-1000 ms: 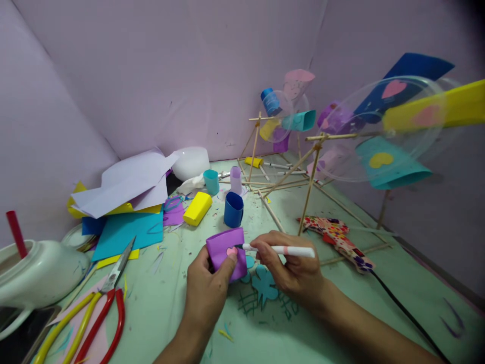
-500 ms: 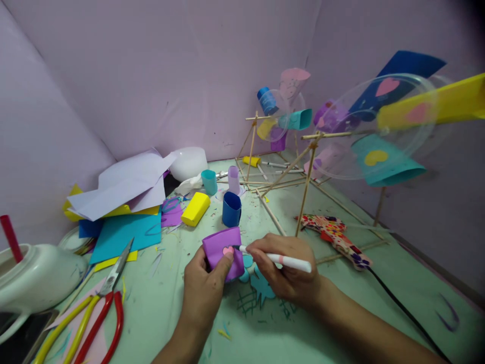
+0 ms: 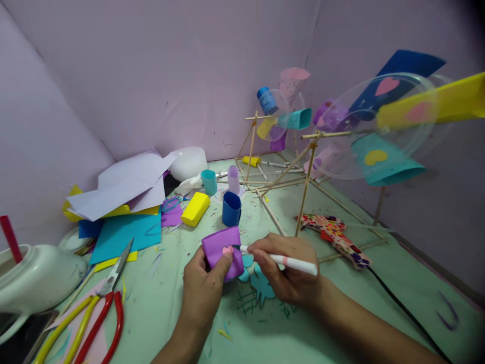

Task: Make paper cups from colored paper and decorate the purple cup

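My left hand (image 3: 204, 288) grips a purple foam piece (image 3: 215, 247) at its lower left, thumb on its front beside a small pink heart (image 3: 227, 249). A white marker (image 3: 295, 264) with a pink band is pinched in my right hand (image 3: 290, 268); its dark tip is at the heart's right edge. Behind the purple piece stands a blue foam cup (image 3: 231, 208). A yellow foam tube (image 3: 195, 209) lies to its left. Farther back are a teal cup (image 3: 208, 182) and a lilac one (image 3: 233, 180).
Stick frames (image 3: 306, 189) with clear discs and coloured cups fill the right side. A patterned glue gun (image 3: 337, 237) with a black cord lies there. At left are scissors (image 3: 113, 283), paper sheets (image 3: 129, 182) and a white teapot (image 3: 41, 278); a white bowl (image 3: 189, 163) stands behind.
The rear end of the marker has swung slightly right and down with my right hand. The purple piece has shifted very slightly left; my grip on it is the same.
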`<state>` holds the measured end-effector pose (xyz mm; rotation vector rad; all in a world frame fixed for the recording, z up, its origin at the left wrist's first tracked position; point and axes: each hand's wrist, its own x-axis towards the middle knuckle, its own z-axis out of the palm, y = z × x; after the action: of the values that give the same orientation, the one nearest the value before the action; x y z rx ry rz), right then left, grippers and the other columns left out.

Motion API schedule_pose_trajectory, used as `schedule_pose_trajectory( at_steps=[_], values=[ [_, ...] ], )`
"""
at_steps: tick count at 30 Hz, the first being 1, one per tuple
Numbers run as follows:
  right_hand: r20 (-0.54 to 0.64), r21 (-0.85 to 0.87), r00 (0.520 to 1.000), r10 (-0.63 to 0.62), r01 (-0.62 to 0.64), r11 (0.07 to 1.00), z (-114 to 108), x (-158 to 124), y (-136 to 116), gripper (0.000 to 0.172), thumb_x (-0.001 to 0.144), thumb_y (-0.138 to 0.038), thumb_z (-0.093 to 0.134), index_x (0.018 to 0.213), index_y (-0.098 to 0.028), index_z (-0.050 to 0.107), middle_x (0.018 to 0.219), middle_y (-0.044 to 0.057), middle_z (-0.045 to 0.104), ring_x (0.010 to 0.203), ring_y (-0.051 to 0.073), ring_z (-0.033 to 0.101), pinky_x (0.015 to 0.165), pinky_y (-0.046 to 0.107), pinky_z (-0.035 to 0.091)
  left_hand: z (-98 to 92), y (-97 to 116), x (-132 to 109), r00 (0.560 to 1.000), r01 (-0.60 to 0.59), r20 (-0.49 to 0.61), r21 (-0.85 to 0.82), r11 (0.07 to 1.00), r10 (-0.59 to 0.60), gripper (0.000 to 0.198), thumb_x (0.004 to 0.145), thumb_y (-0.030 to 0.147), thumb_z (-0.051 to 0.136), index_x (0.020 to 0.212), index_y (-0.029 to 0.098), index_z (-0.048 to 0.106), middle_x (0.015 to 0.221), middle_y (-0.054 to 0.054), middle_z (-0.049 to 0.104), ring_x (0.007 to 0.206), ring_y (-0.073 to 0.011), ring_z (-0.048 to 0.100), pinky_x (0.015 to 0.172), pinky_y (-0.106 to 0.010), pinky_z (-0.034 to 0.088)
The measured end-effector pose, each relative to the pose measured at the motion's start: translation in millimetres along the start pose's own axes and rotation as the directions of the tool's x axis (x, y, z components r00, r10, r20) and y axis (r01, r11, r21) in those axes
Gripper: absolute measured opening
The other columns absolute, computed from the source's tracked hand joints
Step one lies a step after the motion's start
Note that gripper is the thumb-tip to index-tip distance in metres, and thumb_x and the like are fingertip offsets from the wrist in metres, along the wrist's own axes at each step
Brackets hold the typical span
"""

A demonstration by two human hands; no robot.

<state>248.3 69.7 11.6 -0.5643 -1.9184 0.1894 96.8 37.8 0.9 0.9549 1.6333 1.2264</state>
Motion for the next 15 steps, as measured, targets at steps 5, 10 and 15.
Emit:
schedule_pose_trajectory(
  at_steps=[5, 10, 15],
  values=[
    [-0.069, 0.110, 0.989, 0.130, -0.122, 0.986, 1.8, -2.2, 2.8, 0.015, 0.084, -0.009, 0.051, 0.081, -0.014, 0.064, 0.063, 0.003, 0.066, 0.053, 0.011, 0.062, 0.048, 0.020, 0.048, -0.5, -1.7, 0.9, 1.000, 0.019, 0.023, -0.017, 1.000, -0.019, 0.049, 0.065, 0.048, 0.071, 0.098, 0.012, 0.066, 0.078, -0.004, 0.071, 0.070, -0.0178, 0.058, 0.064, -0.027, 0.048],
    [-0.059, 0.184, 0.967, 0.250, -0.235, 0.954, 2.0, -3.3, 3.3, 0.015, 0.084, -0.011, 0.050, 0.080, -0.014, 0.064, 0.064, 0.002, 0.065, 0.052, 0.011, 0.061, 0.047, 0.019, 0.047, -0.2, -0.6, 1.4, 0.999, 0.023, 0.026, -0.025, 0.999, -0.023, 0.050, 0.064, 0.048, 0.073, 0.097, 0.011, 0.066, 0.076, -0.003, 0.070, 0.067, -0.0160, 0.057, 0.061, -0.025, 0.048],
    [-0.026, 0.187, 0.968, 0.249, -0.240, 0.952, 1.4, -3.9, 3.7, 0.014, 0.083, -0.010, 0.049, 0.078, -0.013, 0.063, 0.062, 0.003, 0.063, 0.054, 0.010, 0.060, 0.050, 0.019, 0.046, 0.3, -0.2, 1.7, 1.000, 0.009, 0.012, -0.019, 1.000, -0.009, 0.046, 0.064, 0.047, 0.073, 0.093, 0.012, 0.067, 0.074, -0.002, 0.071, 0.066, -0.0147, 0.056, 0.060, -0.023, 0.047]
  ],
)
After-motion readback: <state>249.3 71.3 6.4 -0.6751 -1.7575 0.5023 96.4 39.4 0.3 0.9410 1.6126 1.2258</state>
